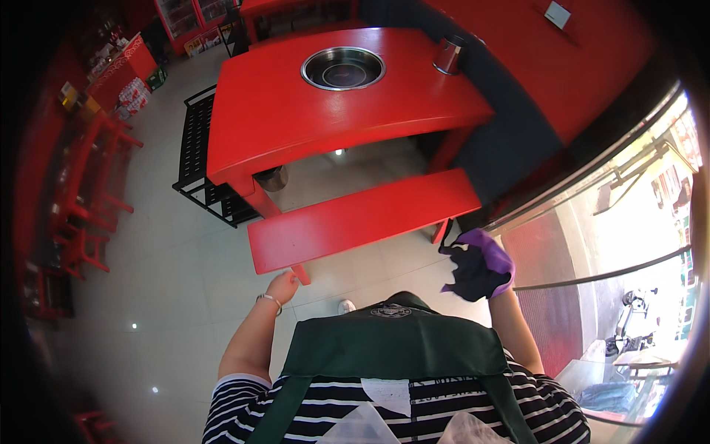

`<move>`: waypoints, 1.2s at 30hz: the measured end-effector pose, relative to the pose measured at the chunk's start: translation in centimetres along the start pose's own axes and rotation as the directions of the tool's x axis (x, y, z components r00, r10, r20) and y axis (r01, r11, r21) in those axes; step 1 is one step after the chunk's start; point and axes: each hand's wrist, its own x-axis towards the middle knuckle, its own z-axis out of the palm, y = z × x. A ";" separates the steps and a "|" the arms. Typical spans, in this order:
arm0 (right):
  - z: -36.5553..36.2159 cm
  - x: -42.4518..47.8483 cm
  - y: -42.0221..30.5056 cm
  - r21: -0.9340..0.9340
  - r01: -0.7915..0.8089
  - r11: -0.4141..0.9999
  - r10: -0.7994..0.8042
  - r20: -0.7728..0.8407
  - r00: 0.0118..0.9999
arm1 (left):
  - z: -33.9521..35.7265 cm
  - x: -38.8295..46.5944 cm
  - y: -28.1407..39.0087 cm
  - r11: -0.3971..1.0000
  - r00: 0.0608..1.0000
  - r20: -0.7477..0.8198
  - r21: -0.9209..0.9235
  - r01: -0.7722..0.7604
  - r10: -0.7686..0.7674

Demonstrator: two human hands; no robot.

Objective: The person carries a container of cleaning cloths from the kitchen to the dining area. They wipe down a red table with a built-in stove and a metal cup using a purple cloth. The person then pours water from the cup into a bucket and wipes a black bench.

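Note:
My left hand (283,286) hangs with its fingers curled beside the near left leg of a red bench (360,216); nothing shows in it. A purple and black cloth (480,263) covers my right hand (501,289) and hangs from it by the bench's right end. Most of that hand's fingers are hidden by the cloth. Beyond the bench stands a red table (277,111) with a round metal well (344,69) set into its top. A shiny metal canister (449,55) stands at the table's right side.
A black perforated metal rack (195,139) stands against the table's left side, and a metal bin (272,178) is under the table. A dark padded seat back (499,127) runs along the red wall. Glass panes (615,238) are at right. Red stools (83,252) stand far left.

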 end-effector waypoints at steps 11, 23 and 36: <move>-9.5 37.8 10.5 0.082 -0.340 0.937 0.347 -0.337 0.875 | -11.9 14.7 6.8 1.000 0.908 -0.419 -0.024 0.000 -0.010; -0.8 59.8 28.2 -0.972 -0.124 0.200 0.026 -0.121 0.992 | -22.3 37.1 8.8 0.917 0.721 -0.645 0.077 0.392 -0.254; 17.0 67.4 24.3 -0.973 -0.050 0.223 0.067 -0.035 0.997 | -21.0 43.7 6.4 0.736 0.610 -0.741 0.242 0.632 -0.280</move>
